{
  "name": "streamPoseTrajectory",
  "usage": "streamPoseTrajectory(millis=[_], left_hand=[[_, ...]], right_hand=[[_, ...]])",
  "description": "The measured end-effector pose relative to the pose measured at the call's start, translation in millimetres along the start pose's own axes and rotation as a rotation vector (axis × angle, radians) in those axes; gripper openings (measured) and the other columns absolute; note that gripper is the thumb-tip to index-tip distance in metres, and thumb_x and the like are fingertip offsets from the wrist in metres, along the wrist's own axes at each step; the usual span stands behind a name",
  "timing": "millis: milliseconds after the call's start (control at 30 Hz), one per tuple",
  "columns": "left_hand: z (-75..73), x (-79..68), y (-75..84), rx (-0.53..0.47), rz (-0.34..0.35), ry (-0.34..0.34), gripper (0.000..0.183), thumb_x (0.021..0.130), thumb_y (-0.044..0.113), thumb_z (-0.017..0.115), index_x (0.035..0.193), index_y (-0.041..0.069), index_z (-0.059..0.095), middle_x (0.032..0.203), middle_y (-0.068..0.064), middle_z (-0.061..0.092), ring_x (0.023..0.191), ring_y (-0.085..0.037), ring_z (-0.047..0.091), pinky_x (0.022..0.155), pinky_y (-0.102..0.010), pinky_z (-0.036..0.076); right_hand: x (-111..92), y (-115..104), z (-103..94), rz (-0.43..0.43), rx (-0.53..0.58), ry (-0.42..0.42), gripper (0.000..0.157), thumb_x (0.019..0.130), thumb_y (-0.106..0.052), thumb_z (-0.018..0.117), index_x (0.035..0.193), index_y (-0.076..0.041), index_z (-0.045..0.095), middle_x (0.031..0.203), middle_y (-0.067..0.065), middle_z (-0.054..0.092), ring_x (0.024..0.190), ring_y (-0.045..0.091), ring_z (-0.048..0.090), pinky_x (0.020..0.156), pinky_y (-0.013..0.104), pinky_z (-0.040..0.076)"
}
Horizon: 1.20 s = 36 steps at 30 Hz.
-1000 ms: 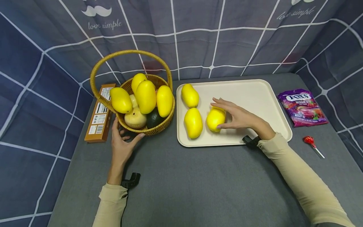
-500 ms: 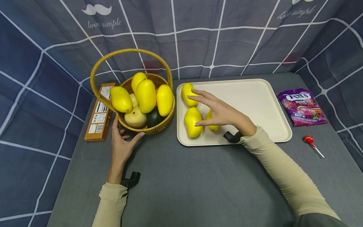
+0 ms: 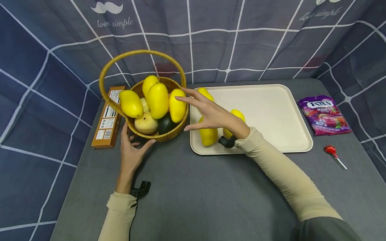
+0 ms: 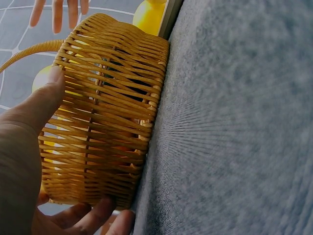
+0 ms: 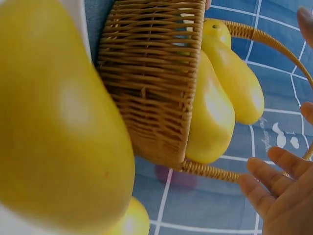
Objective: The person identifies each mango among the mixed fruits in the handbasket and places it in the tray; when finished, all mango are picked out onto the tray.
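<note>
A wicker basket (image 3: 178, 131) with a tall arched handle stands at the left, heaped with several yellow mangoes (image 3: 158, 100), a pale round fruit (image 3: 146, 124) and a dark green avocado (image 3: 166, 124). My left hand (image 3: 131, 157) grips its near left side, thumb up at the rim and fingers around the wall in the left wrist view. At the basket's right rim, my right hand (image 3: 208, 113) reaches with spread fingers, holding nothing, its fingertips overlapping the rightmost mango (image 3: 177, 110) in the head view. Beneath that hand and wrist, a tray mango (image 3: 208, 135) is partly hidden.
The cream tray (image 3: 265, 117) also bears a back mango (image 3: 205, 93) and a right-hand mango (image 3: 236, 113), both partly covered by my arm. An orange-brown box (image 3: 107, 120) lies left of the basket. A purple candy bag (image 3: 324, 115) and red lollipop (image 3: 330, 149) lie at right.
My right hand has left the rightmost tray mango and swept left across the tray to the basket's rim. That mango stays on the tray. My left hand keeps its grip.
</note>
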<state>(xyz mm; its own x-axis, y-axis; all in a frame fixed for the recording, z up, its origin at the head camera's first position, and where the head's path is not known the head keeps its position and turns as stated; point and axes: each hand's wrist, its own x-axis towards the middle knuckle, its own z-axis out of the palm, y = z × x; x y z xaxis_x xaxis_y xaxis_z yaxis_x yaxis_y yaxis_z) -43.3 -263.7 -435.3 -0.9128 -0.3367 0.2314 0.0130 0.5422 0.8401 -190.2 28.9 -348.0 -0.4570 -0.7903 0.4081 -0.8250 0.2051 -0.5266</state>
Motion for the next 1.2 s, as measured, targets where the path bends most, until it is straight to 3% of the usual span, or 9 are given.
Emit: streamPoseTrajectory(millis=[300, 500, 633, 800, 900, 1033, 1200], left_hand=[[-0.9, 1.9, -1.8, 0.006, 0.011, 0.003, 0.112, 0.075, 0.019, 0.087, 0.158, 0.026, 0.013, 0.159, -0.004, 0.026, 0.12, -0.029, 0.05, 0.084, -0.033, 0.046], [-1.2, 1.5, -1.5, -0.007, 0.014, -0.004, 0.113, 0.074, 0.018, 0.087, 0.158, 0.026, 0.012, 0.159, -0.005, 0.024, 0.121, -0.033, 0.048, 0.086, -0.044, 0.047], [-0.9, 1.6, -0.7, -0.005, 0.008, -0.007, 0.113, 0.075, 0.019, 0.087, 0.158, 0.027, 0.011, 0.159, -0.005, 0.024, 0.121, -0.032, 0.049, 0.086, -0.044, 0.047], [-0.5, 2.4, -0.6, -0.007, 0.004, -0.01, 0.112, 0.075, 0.019, 0.087, 0.158, 0.025, 0.011, 0.157, -0.009, 0.027, 0.12, -0.033, 0.048, 0.087, -0.046, 0.047], [-0.2, 2.7, -0.5, -0.008, 0.008, -0.015, 0.111, 0.075, 0.02, 0.086, 0.158, 0.024, 0.012, 0.157, -0.009, 0.027, 0.12, -0.034, 0.048, 0.087, -0.048, 0.047], [-0.2, 3.0, -0.8, -0.006, 0.011, -0.019, 0.11, 0.076, 0.021, 0.086, 0.158, 0.025, 0.012, 0.157, -0.008, 0.026, 0.12, -0.033, 0.048, 0.087, -0.049, 0.047], [-0.7, 1.4, -1.8, -0.012, 0.008, -0.018, 0.112, 0.075, 0.018, 0.086, 0.158, 0.024, 0.012, 0.157, -0.01, 0.025, 0.12, -0.034, 0.047, 0.087, -0.049, 0.047]], right_hand=[[36.5, -7.9, 10.4, 0.003, -0.043, -0.021, 0.09, 0.077, -0.055, 0.077, 0.152, -0.022, 0.038, 0.163, 0.01, 0.014, 0.145, 0.027, 0.029, 0.108, 0.043, 0.04], [69.5, -12.2, 19.0, -0.065, -0.145, -0.027, 0.09, 0.077, -0.06, 0.075, 0.149, -0.02, 0.042, 0.162, 0.015, 0.018, 0.148, 0.026, 0.022, 0.116, 0.049, 0.026], [83.3, -16.3, 24.7, -0.03, -0.229, -0.081, 0.089, 0.078, -0.065, 0.071, 0.151, -0.025, 0.039, 0.163, 0.01, 0.017, 0.148, 0.026, 0.022, 0.118, 0.054, 0.018], [90.5, -16.8, 34.4, 0.046, -0.284, -0.144, 0.087, 0.078, -0.064, 0.071, 0.152, -0.033, 0.036, 0.165, 0.003, 0.012, 0.148, 0.036, 0.022, 0.118, 0.06, 0.011], [91.3, -15.0, 38.6, 0.079, -0.294, -0.181, 0.088, 0.077, -0.061, 0.074, 0.151, -0.034, 0.036, 0.166, 0.002, 0.008, 0.148, 0.035, 0.022, 0.117, 0.062, 0.01], [90.2, -11.6, 43.8, 0.08, -0.348, -0.192, 0.091, 0.074, -0.063, 0.076, 0.151, -0.033, 0.038, 0.165, 0.007, 0.006, 0.143, 0.033, 0.031, 0.116, 0.06, 0.016], [88.9, -7.4, 51.9, 0.046, -0.368, -0.126, 0.093, 0.07, -0.061, 0.08, 0.148, -0.029, 0.042, 0.162, 0.017, 0.009, 0.133, 0.037, 0.038, 0.109, 0.054, 0.027]])
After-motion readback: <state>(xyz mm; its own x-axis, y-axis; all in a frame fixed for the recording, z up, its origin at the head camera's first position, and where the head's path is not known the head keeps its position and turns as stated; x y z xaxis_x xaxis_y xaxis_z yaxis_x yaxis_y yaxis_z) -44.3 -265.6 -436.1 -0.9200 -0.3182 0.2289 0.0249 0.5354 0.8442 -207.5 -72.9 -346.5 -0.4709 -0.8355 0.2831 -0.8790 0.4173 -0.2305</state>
